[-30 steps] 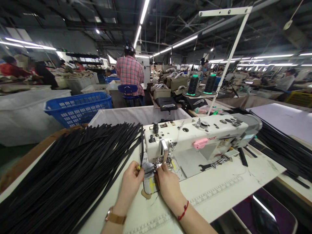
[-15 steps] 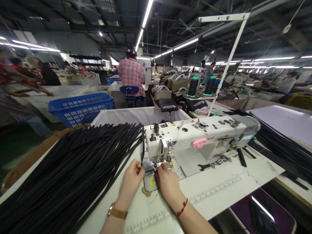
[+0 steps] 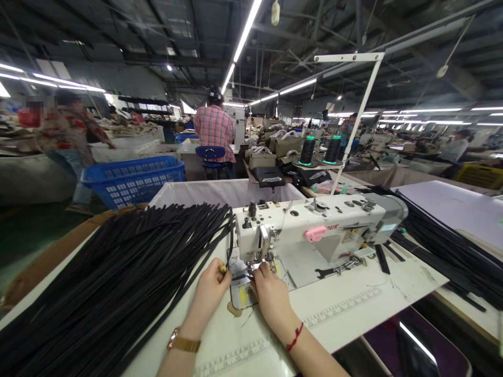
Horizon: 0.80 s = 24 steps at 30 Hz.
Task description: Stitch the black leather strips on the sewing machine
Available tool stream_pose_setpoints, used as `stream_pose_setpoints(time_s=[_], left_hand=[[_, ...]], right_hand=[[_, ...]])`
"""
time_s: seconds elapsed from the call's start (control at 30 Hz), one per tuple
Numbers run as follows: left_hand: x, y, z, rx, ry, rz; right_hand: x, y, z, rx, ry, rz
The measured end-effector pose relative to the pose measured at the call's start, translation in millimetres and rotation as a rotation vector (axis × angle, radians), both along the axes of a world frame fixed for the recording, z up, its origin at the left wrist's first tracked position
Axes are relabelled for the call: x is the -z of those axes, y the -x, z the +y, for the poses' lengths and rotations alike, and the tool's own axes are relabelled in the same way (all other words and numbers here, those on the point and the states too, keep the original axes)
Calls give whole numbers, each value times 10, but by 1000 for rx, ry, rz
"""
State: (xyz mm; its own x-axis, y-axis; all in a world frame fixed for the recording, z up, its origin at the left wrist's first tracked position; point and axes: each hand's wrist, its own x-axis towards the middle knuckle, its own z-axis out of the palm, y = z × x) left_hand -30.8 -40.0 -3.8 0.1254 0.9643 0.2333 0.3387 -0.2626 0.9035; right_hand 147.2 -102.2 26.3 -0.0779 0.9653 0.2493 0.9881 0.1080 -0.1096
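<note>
My left hand pinches a thin black strap just left of the presser foot of the white sewing machine. The strap runs up from the fingers toward the machine head. My right hand is closed with its fingertips pressed at the needle area, guiding the same strap; what lies under the fingers is partly hidden. A big heap of black straps covers the table to my left.
More black straps lie right of the machine. A white fabric bin stands behind the table, a blue crate to its left. Two thread cones stand on a rack. A person in a plaid shirt sits ahead; other workers stand at left.
The view has tilted up a little, so everything sits lower in frame. Both hands stay at the presser foot. A person at far left walked to the right.
</note>
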Motion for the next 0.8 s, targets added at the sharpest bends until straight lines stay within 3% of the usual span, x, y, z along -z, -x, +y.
stream_pose_setpoints(time_s=[0.4, 0.8], left_hand=[[-95, -41, -36, 20, 13, -20], [4, -48, 5, 57, 6, -125]], right_hand=[[42, 55, 17, -49, 46, -8], [72, 50, 21, -18, 16, -30]])
